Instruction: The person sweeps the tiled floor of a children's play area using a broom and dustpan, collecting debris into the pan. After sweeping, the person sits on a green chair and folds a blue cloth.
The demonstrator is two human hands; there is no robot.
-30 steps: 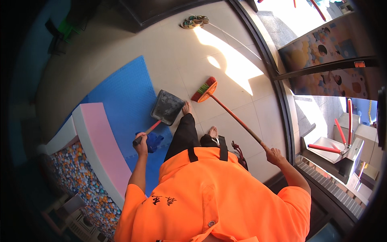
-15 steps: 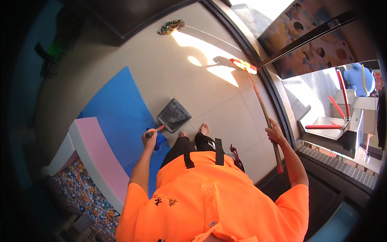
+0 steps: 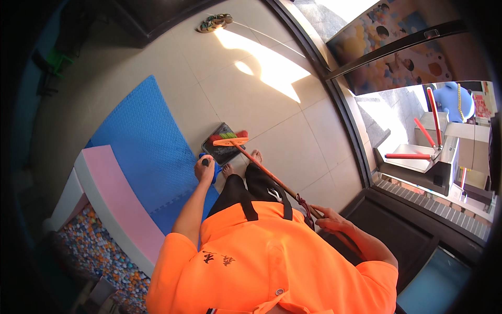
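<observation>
My left hand (image 3: pixel 204 169) is closed around the handle of a dark dustpan (image 3: pixel 230 155), its black grip end poking up from the fist. A small blue item, whose kind I cannot make out, shows beside that hand. The pan lies on the tiles just in front of my bare feet. Over the pan is the broom (image 3: pixel 230 142), with an orange head and red and green bristles; whether these touch the pan I cannot tell. Its long reddish handle slants back to my right hand (image 3: pixel 334 222), which grips it near my right hip.
On the left lies a blue foam mat (image 3: pixel 148 131), beside a pink-and-white padded wall (image 3: pixel 117 191) bordering a pit of coloured balls (image 3: pixel 104 248). Sandals (image 3: pixel 214 23) rest on the far floor. A dark door frame (image 3: pixel 342 112) runs along the right.
My right hand has drawn the broom from near the door frame leftward, bringing its head over the dustpan. My left hand keeps hold of the dustpan.
</observation>
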